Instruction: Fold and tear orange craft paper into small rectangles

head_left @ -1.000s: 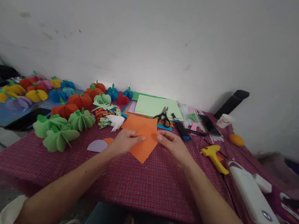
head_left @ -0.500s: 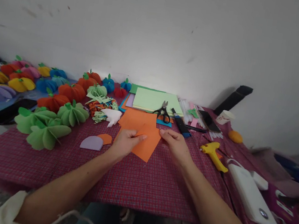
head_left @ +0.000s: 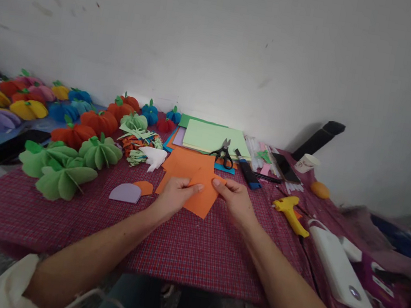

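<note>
Both hands hold one orange paper sheet (head_left: 200,200) just above the red checked tablecloth (head_left: 190,250). My left hand (head_left: 173,195) pinches its left edge with thumb and fingers closed. My right hand (head_left: 233,197) pinches its upper right corner. More orange sheets (head_left: 187,161) lie flat right behind the held one. A purple half-circle cutout (head_left: 126,193) and a small orange cutout (head_left: 143,187) rest to the left of my left hand.
Green, orange, blue and yellow paper pumpkins (head_left: 65,173) crowd the left side. Black scissors (head_left: 224,154) lie on a stack of coloured paper (head_left: 214,137). A yellow glue gun (head_left: 290,211), a white box (head_left: 339,269), a phone (head_left: 283,166) and a paper cup (head_left: 305,163) sit right.
My right hand slid left along the orange sheet toward my left hand, and the sheet turned slightly. The head view shifted a little.
</note>
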A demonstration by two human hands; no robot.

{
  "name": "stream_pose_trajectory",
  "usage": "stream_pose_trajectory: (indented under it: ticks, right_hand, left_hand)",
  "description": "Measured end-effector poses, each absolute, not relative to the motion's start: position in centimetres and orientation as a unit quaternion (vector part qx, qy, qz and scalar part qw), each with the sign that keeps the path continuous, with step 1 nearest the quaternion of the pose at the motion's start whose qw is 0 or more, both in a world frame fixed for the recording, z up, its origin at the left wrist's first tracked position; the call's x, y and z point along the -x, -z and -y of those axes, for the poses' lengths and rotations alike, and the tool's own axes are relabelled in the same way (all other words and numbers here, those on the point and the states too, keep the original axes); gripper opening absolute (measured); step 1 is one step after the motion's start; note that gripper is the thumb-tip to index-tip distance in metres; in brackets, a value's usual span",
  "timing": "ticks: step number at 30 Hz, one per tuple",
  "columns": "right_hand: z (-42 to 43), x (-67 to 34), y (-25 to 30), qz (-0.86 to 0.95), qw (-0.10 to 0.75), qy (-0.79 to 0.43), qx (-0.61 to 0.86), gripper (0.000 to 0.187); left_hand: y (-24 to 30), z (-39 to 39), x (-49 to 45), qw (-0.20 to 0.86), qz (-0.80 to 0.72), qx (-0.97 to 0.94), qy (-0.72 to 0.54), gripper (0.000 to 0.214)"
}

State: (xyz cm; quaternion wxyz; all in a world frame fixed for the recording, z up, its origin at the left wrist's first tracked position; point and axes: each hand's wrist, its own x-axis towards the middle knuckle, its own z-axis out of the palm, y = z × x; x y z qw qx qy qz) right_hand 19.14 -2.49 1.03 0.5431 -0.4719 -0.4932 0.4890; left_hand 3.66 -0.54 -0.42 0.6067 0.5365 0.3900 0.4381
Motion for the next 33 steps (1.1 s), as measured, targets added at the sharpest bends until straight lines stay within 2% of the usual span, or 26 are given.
stream_pose_trajectory:
  ticks: [7,13,17,22,33]
  right_hand:
    - [2.5,-19.7,-1.4,0.495,0.552,-0.482,0.467,0.027]
    - [2.9,-18.6,-0.5,0.561,0.454,-0.476,0.503,0.026]
    - [3.0,-18.4,0.0,0.583,0.446,-0.433,0.523,0.028]
    - [3.3,-18.4,0.1,0.631,0.38,-0.43,0.522,0.031]
    - [3.6,-18.4,-0.1,0.679,0.333,-0.418,0.504,0.032]
  left_hand:
    - [0.2,0.5,-3.6,0.623,-0.382,-0.513,-0.449,0.031]
    - [0.4,0.2,-2.9,0.612,-0.402,-0.479,-0.484,0.035]
    - [0.4,0.1,-3.0,0.621,-0.391,-0.466,-0.495,0.033]
    - [0.4,0.0,-2.9,0.626,-0.374,-0.438,-0.527,0.03]
    - [0.5,-0.4,-2.5,0.61,-0.384,-0.427,-0.545,0.033]
